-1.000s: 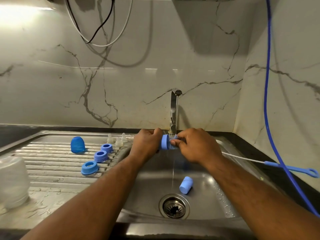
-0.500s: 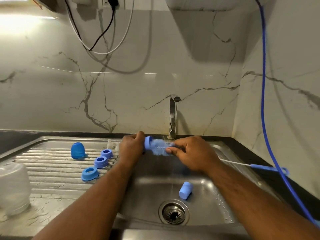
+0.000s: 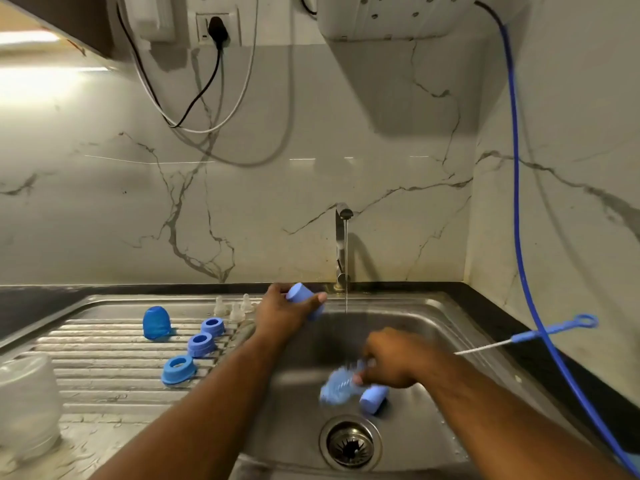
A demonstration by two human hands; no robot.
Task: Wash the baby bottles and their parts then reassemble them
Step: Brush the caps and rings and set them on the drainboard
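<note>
A: Status?
B: left hand (image 3: pixel 284 318) gripped a cap (image 3: pixel 300 296) by the sink's (image 3: pixel 433 306) back edge; right hand (image 3: pixel 391 362) held brush (image 3: pixel 337 384) by second cap (image 3: pixel 372 399) near drain (image 3: pixel 349 443). rings (image 3: pixel 201 344), teats (image 3: pixel 236 309) sat on drainboard (image 3: pixel 104 358). Nothing reassembled.

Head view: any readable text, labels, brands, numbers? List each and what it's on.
No readable text in this view.
On the wall socket: no legible marking.
On the white appliance: only holes, no print visible.
On the blue cap held by the left hand and the blue collars: plain, nothing printed.
On the brush held by the right hand: motion-blurred, cannot tell.
</note>
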